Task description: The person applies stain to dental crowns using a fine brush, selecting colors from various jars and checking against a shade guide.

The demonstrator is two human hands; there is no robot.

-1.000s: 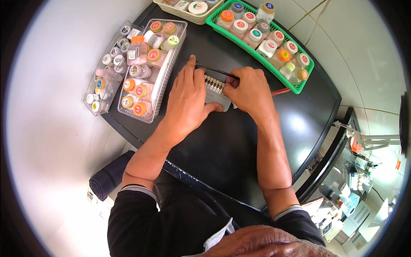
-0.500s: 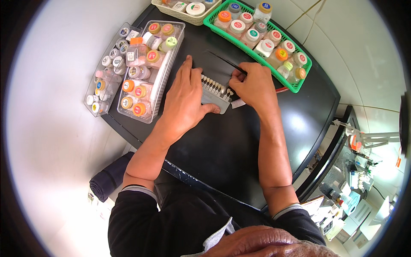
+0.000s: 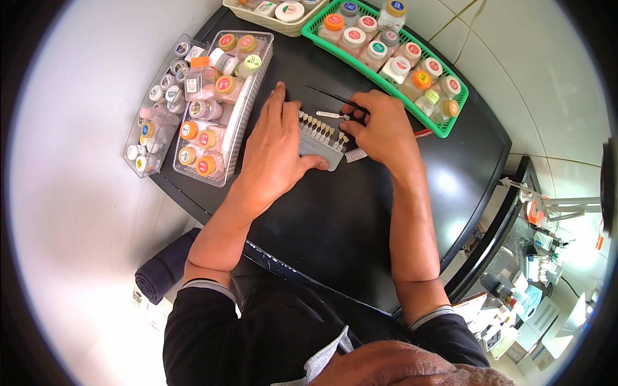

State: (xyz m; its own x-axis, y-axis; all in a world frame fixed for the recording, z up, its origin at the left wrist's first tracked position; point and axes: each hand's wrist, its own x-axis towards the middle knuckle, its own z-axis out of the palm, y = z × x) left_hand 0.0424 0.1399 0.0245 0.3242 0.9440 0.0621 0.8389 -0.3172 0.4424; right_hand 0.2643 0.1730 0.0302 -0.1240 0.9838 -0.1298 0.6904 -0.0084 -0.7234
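Observation:
A grey dental shade guide (image 3: pixel 320 149) with a row of tooth-coloured tabs lies on the black tabletop (image 3: pixel 309 225). My left hand (image 3: pixel 273 145) holds its left end, the thumb on its lower face and the fingers stretched along the far side. My right hand (image 3: pixel 384 128) is closed just beyond the guide's right end. It holds a thin dark stick, like a fine brush (image 3: pixel 328 94), pointing away to the left. At its fingertips is a single shade tab (image 3: pixel 328 114) with a pale, flat handle; the exact grip is partly hidden.
A white, comb-like piece (image 3: pixel 355 155) lies beside the guide, and a red handle (image 3: pixel 422 133) shows past my right wrist. Clear bins (image 3: pixel 222 174) of capped bottles stand at left, a green basket (image 3: pixel 443 133) of bottles far right, and a cream basket (image 3: pixel 299 29) at the back.
The single shade tab now shows above the guide at my right fingertips. My right fingers have shifted slightly, and the dark stick has tilted. My left hand stays on the guide.

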